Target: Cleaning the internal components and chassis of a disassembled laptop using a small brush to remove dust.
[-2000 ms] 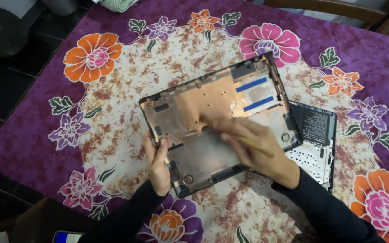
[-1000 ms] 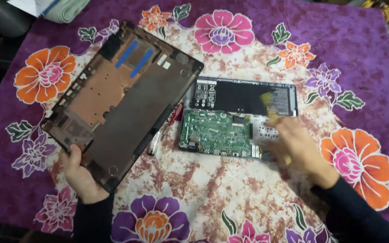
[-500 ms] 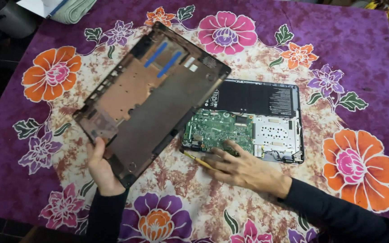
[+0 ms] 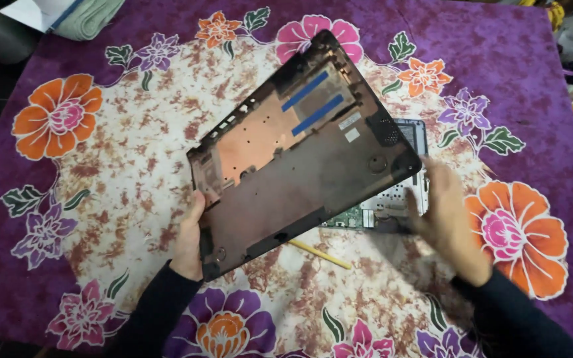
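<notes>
So I'm at the stage where the dark plastic laptop bottom cover with the copper-coloured lining and two blue tape strips (image 4: 303,149) is off the machine and up in the air, inner side facing me. My left hand (image 4: 190,242) is clamped on its near-left corner, thumb on the inside face, and that's the only thing holding it, tilted over the rest of the laptop.

My right hand (image 4: 449,222) is open and holding nothing. It's blurry, hovering just beside the cover's right corner, right over the opened laptop base with the green circuit board (image 4: 382,209), which lies flat on the purple flowered cloth on the counter (image 4: 134,152), half hidden under the cover.

I reckon the next move calls for a second grip on that right edge, since one hand on a corner feels wobbly. A thin yellow stick (image 4: 319,254) lies on the cloth under the near edge of the cover.
</notes>
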